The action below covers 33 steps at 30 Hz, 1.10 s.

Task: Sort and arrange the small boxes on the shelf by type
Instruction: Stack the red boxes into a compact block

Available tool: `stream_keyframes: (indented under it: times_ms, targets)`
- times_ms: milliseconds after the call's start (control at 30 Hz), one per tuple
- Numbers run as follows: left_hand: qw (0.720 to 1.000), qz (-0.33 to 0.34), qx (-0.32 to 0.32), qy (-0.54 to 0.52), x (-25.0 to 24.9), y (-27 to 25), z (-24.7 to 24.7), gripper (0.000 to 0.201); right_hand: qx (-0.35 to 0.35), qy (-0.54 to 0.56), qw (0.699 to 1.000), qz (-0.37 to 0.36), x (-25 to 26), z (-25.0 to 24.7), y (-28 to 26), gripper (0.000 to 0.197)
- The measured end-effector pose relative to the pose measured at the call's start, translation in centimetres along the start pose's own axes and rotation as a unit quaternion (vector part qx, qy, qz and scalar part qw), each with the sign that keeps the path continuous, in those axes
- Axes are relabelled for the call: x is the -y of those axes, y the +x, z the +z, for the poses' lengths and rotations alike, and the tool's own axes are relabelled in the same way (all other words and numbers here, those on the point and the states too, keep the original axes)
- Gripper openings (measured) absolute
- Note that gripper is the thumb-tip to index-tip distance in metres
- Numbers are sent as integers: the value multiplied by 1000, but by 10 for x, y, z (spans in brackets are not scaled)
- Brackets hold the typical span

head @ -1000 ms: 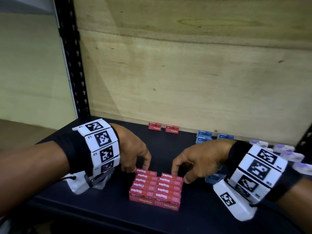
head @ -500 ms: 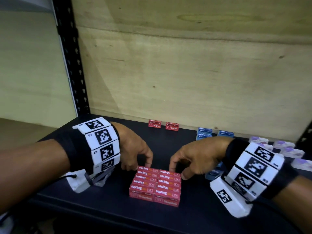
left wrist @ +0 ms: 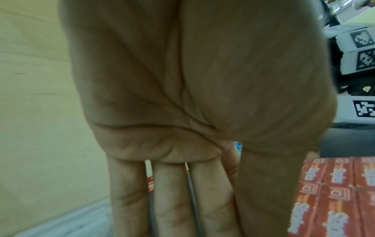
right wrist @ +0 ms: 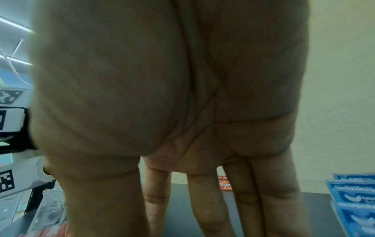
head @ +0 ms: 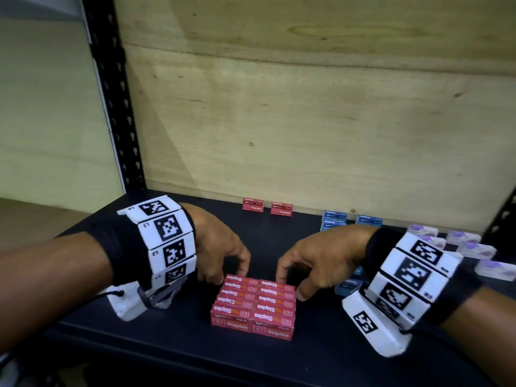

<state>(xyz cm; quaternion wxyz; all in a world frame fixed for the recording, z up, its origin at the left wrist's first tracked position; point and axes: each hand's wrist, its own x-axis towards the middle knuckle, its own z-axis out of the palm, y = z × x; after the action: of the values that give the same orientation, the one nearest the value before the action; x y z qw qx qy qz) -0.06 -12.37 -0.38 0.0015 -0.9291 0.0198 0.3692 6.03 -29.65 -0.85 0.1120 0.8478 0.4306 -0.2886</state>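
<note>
A tight block of red staples boxes [head: 252, 303] lies near the shelf's front edge, two columns wide and two layers high. My left hand [head: 229, 275] touches the block's far left corner with its fingertips [head: 245, 270]. My right hand [head: 290, 283] is at the far right corner, index tip on the back edge and thumb against the right side. In both wrist views the fingers [left wrist: 172, 200] [right wrist: 205, 200] point down nearly straight and hold nothing. The block's red tops [left wrist: 334, 192] show to the right of my left palm.
Two single red boxes [head: 252, 205] [head: 281, 209] stand against the plywood back wall. Blue boxes [head: 335, 219] [right wrist: 355, 200] sit behind and under my right hand. White-and-purple boxes [head: 472, 247] fill the right end. A black upright [head: 111, 93] bounds the dark shelf [head: 181, 344] on the left.
Both hands stay at the block's far end, and their fingertips have closed in slightly on its back corners. The block has barely shifted.
</note>
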Motion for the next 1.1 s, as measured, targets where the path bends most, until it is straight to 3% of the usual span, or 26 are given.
stream_keyframes:
  times_ms: [733, 933, 1100]
  targets:
    - [1000, 11, -14, -1, 2, 4, 0, 35, 0, 4, 1000, -7, -2, 0, 3, 36]
    - [1000, 9, 6, 20, 5, 6, -8, 49, 4, 2, 1000, -10, -11, -7, 7, 40]
    - [997, 2, -68, 28, 12, 17, -21, 40, -18, 68, 997, 14, -26, -24, 20, 23]
